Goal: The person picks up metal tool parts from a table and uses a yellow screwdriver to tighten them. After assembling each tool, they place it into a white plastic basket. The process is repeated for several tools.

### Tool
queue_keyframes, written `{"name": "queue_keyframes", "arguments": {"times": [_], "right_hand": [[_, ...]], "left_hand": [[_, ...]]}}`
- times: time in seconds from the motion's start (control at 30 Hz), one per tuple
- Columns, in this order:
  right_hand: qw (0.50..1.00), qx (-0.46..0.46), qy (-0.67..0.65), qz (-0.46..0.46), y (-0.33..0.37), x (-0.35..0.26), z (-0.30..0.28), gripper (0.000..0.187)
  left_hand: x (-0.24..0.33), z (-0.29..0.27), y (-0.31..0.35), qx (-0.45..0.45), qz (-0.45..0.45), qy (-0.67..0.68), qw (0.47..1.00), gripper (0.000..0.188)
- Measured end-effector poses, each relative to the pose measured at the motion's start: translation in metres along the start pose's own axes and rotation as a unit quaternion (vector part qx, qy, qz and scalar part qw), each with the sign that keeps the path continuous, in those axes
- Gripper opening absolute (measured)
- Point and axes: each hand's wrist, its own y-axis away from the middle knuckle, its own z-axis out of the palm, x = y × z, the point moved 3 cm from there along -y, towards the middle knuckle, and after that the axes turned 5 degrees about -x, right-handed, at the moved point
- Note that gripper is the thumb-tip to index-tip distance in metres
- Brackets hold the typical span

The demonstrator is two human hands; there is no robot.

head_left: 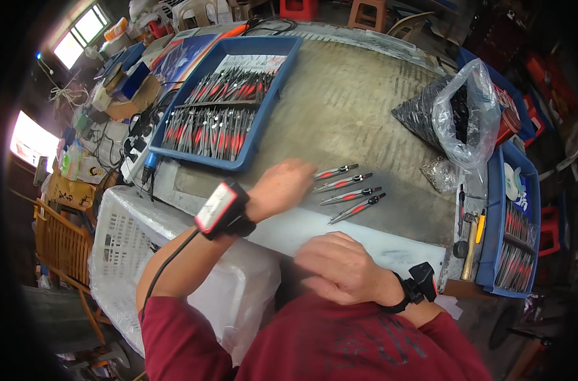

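Several grey drawing compasses (341,183) with red parts and black heads lie in a slanting row on the worktable. My left hand (281,188) is over the table at their left, close to the ends of the farthest ones. Its fingers bend down and are partly hidden, so whether it grips anything does not show. Closer to me, my right hand (341,270) hovers over the white board's front edge. Its fingers are loosely bent and slightly blurred, the thumb apart from them, and nothing shows in them. Both wrists wear strapped black devices.
A blue tray (256,143) full of compasses stands at the far left. To the right are a plastic bag (471,120) of black parts, a small bag (438,173) of metal pieces, a hammer (471,254) and another blue tray (490,209). A white plastic-wrapped crate (114,235) sits beside my left arm.
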Motion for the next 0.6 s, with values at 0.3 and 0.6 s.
{"name": "queue_keyframes", "arguments": {"times": [0.3,0.6], "right_hand": [[0.990,0.048,0.061,0.114,0.034,0.031,-0.030,0.030],[0.989,0.094,0.078,0.087,0.021,0.031,-0.029,0.027]], "left_hand": [[0.003,0.043,-0.043,-0.004,-0.075,-0.018,0.997,0.018],[0.018,-0.008,-0.021,0.065,-0.094,0.086,0.990,0.013]]}}
